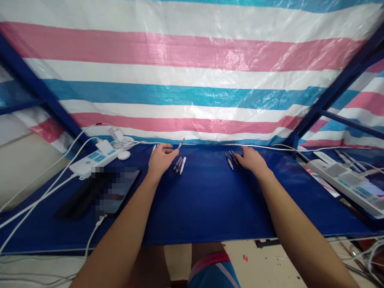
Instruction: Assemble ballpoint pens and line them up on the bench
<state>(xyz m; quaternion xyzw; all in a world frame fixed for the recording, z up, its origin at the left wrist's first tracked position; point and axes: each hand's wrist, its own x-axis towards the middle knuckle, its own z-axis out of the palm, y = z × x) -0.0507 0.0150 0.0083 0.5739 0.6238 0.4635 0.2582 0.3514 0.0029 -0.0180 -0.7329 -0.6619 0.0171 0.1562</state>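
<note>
My left hand (162,159) is closed around a pen (181,143), which sticks up at a slant past the thumb and index finger. Just right of that hand, several pens (179,165) with dark and white barrels lie side by side on the blue tabletop (201,200). Another white-ended object (154,148) shows partly behind the left fingers. My right hand (251,159) has its fingers curled down at a dark pen (234,158), whose far side is partly hidden by them. A lighter pen (229,161) lies apart, left of these fingertips.
At left are a white power strip (95,159) with plugs and cables, a round white disc (124,155) and a dark tablet or phone (127,188). Another power strip (348,186) stands at right. A striped plastic sheet (192,96) hangs behind, between blue metal posts (327,94).
</note>
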